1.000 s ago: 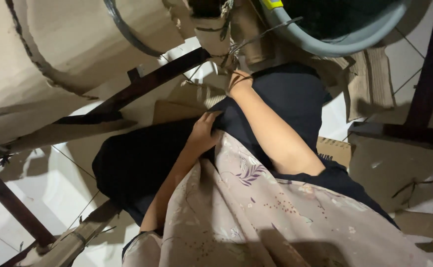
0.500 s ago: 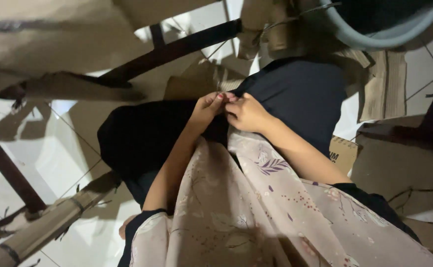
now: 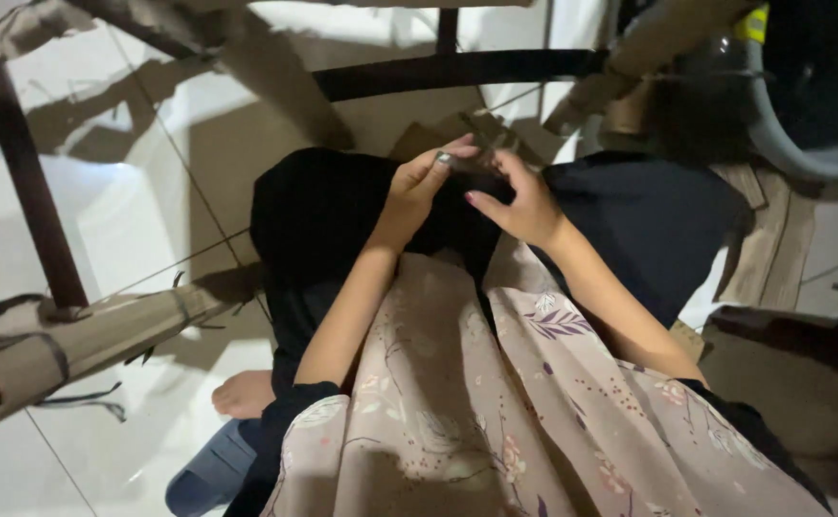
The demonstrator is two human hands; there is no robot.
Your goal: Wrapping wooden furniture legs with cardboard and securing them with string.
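Left hand and right hand close together over dark trousers, fingertips pinching a small dark thing, floral cloth on lap, bare foot on tiled floor

We see a pale pink-beige cloth printed with purple leaves and small red dots, lying over black trousers. The floor is glossy white tile with thin dark seams. A slipper is dusty blue, the tub rim grey-blue, the frame bars dark brown.
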